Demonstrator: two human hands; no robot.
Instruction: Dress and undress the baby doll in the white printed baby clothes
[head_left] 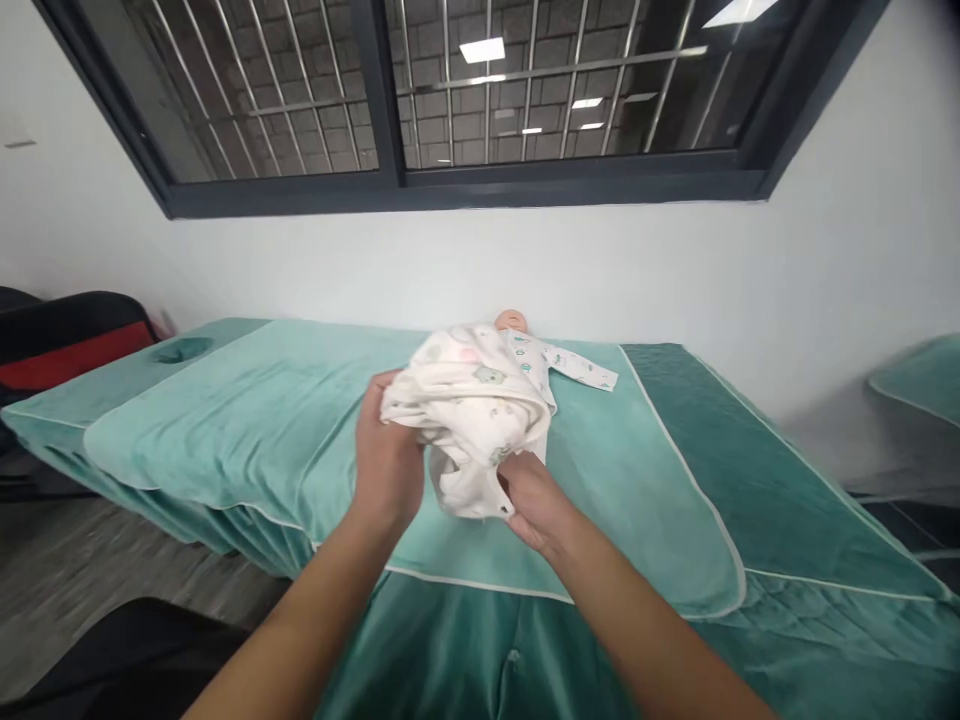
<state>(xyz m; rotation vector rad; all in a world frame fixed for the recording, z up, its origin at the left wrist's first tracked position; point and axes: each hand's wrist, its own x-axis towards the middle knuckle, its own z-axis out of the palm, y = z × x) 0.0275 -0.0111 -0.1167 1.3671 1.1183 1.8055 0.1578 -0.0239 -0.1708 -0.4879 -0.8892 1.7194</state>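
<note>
A bunched white baby garment with small printed figures hangs between my hands above the bed; its exact kind cannot be made out. My left hand is closed on its left edge. At the lower right, my right hand grips the lower edge, its fingertips partly hidden by the fabric. Just behind the cloth lies a baby doll, its head toward the wall. The doll wears a white printed top with one sleeve stretched out to the right. The garment covers the doll's lower body from view.
A light green blanket lies over the green-covered bed, which has a round hole at its left end. Behind it are a white wall and a barred window. A black and red chair stands at left.
</note>
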